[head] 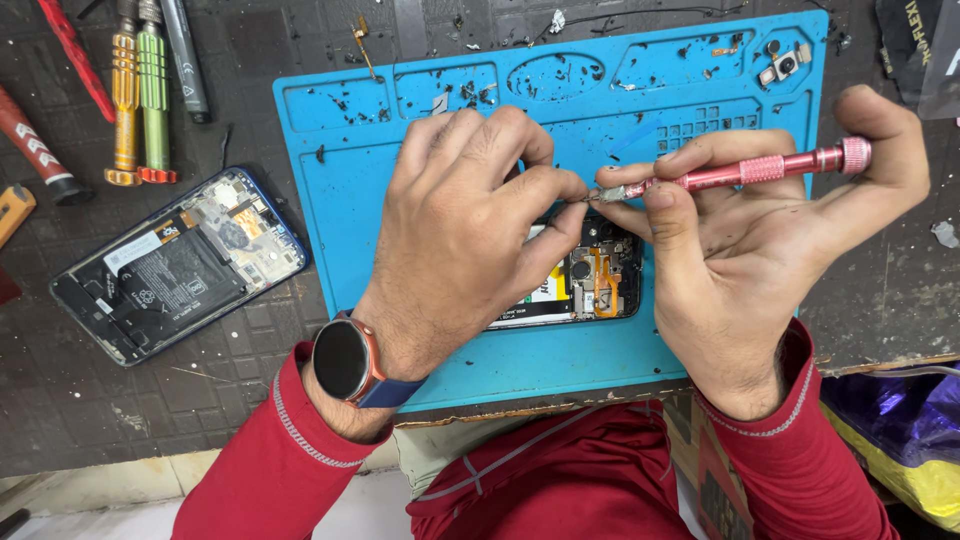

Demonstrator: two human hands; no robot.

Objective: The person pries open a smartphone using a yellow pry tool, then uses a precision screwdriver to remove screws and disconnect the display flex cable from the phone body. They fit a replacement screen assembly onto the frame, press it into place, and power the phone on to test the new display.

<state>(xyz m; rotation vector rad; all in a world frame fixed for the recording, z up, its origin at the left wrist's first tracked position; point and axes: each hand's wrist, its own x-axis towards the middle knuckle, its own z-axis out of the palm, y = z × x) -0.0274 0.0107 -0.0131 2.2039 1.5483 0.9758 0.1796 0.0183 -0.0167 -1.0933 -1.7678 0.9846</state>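
My right hand (760, 240) grips a pink metal screwdriver (745, 172), held nearly level with its tip pointing left. My left hand (460, 235) pinches at the screwdriver's tip with thumb and forefinger; whether a screw sits between them I cannot tell. Both hands hover over an opened phone (590, 285) with its back removed, showing circuit parts and an orange flex strip. The phone lies on a blue repair mat (400, 190). A dark smartwatch (343, 360) is on my left wrist.
A second opened phone (175, 265) lies left of the mat on the dark table. Several screwdrivers (140, 95) with orange, green and red handles rest at the upper left. A small camera module (785, 65) sits in the mat's top-right tray. A purple-and-yellow bag (900, 430) is at the lower right.
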